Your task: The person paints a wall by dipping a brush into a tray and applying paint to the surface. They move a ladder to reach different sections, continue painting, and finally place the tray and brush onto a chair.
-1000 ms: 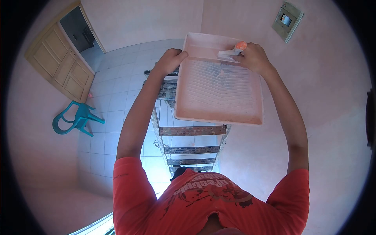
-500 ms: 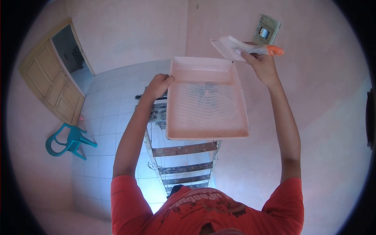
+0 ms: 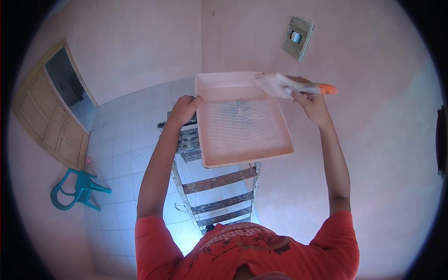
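A pink-coated paint tray (image 3: 247, 130) with a ribbed slope is in front of me, above a wooden ladder (image 3: 219, 182). My left hand (image 3: 185, 110) is closed on the tray's left rim. In my right hand (image 3: 309, 100) is a wide paintbrush (image 3: 303, 87) with an orange handle tip, gripped near its bristle end. Its pale bristles overlap the tray's far right corner in this view. Wet pink paint lies in the deep far end of the tray.
Pink walls (image 3: 336, 135) meet in a corner ahead; a wall box (image 3: 298, 38) is set into the right one. Below on the left are a teal plastic chair (image 3: 81, 189), a wooden door (image 3: 51, 112) standing ajar and white floor tiles (image 3: 123, 170).
The brush has come down and left, from beyond the tray's right corner to over it. The tray has turned slightly, and the whole view has shifted.
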Demonstrator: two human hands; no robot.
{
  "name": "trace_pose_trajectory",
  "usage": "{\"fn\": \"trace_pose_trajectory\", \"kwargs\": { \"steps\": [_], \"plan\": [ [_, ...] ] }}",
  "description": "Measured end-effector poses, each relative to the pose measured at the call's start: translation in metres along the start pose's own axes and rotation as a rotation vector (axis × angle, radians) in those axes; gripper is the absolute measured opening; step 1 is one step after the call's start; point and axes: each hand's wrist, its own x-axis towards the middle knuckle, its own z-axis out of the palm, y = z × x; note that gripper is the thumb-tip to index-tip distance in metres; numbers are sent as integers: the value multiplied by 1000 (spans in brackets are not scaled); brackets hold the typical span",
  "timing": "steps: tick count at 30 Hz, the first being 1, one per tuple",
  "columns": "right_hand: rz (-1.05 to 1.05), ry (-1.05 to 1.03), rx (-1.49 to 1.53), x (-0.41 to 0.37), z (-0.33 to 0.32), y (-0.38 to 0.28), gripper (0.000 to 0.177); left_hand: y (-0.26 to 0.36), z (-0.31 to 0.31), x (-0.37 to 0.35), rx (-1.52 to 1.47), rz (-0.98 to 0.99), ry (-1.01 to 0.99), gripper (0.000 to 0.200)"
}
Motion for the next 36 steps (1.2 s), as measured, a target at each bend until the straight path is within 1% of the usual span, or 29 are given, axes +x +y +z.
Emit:
{"fn": "trace_pose_trajectory", "kwargs": {
  "steps": [2, 6, 8, 12, 14, 16, 17, 18, 20, 21, 23, 25, 27, 28, 29, 31, 33, 35, 36],
  "plan": [
    [17, 246, 269, -10, -7, -3, 34, 4, -4, 0, 55, -64, -75, 64],
    [38, 267, 306, -34, 15, 9, 39, 13, -7, -4, 72, -72, -78, 66],
    [142, 12, -50, -43, 26, 12, 35, 18, -8, -7, 83, -102, -71, 67],
    [140, 71, 5, -51, 44, 2, 31, 13, -6, -6, 90, -89, -77, 65],
    [120, 205, 202, -58, 45, 5, 29, 11, -4, -8, 61, -4, -14, 64],
    [82, 251, 253, -66, 54, -4, 28, 3, -3, -2, 63, -10, -55, 64],
    [123, 193, 107, -71, 53, -12, 29, -4, -1, 3, 21, -17, -82, 64],
    [168, 129, -31, -75, 54, -19, 30, -5, 0, 3, -10, 10, -57, 64],
    [68, 136, -49, -83, 64, -23, 30, -3, 0, 3, -11, 20, -47, 65],
    [79, 153, -53, -85, 68, -25, 30, 0, -1, 3, -9, 34, -63, 65],
    [1, 196, -40, -91, 75, -31, 29, 4, -3, 1, 10, -6, -80, 65],
    [-32, 188, 7, -95, 80, -31, 29, -2, -2, 1, -11, 24, -79, 65],
    [-184, 31, -80, -95, 80, -27, 33, -3, -2, 1, -41, 50, -69, 65],
    [-336, 46, -275, -95, 80, -28, 36, -1, -2, 1, -39, 62, -73, 65],
    [-335, 57, -280, -96, 85, -23, 36, 0, -2, 0, -51, 44, -79, 64],
    [-403, 241, -138, -100, 96, -9, 29, 7, -4, -3, -65, 32, -85, 62],
    [-420, 240, -165, -107, 94, -6, 29, 12, -5, -7, -85, 5, -97, 61],
    [-434, 238, -182, -111, 92, -5, 30, 8, -3, -4, -83, 18, -80, 62],
    [-379, 301, -43, -115, 90, -8, 29, 9, -3, -5, -79, 31, -65, 62]
  ]
}}
